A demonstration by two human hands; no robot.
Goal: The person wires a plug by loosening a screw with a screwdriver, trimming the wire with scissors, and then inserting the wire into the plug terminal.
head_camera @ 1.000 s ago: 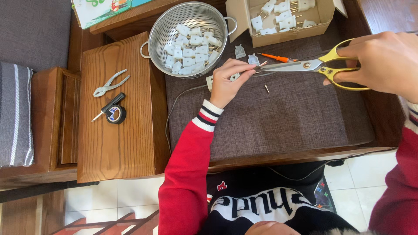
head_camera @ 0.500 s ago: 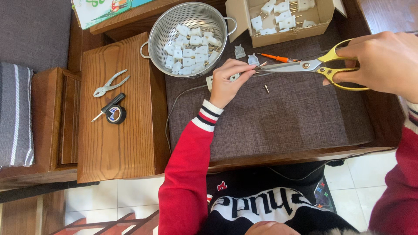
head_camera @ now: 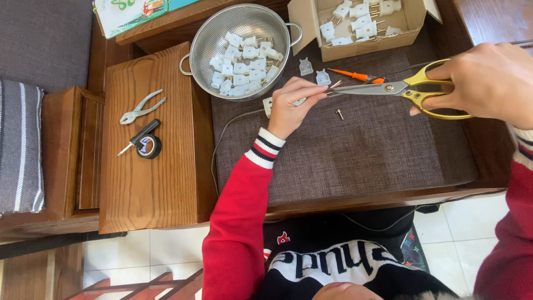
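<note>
Left hand: fingers pinching a thin cable end over the brown mat. Right hand: gripping gold-handled scissors, blade tips meeting the cable. Lying nearby: orange screwdriver, colander of white plugs, cardboard box.

Seen from above: left hand pinching a thin wire between its fingers, right hand gripping gold-handled scissors, blade tips at the wire. Behind, metal colander of white plugs, cardboard box, orange screwdriver. Pliers and tape roll well apart on the wooden worktop.
</note>
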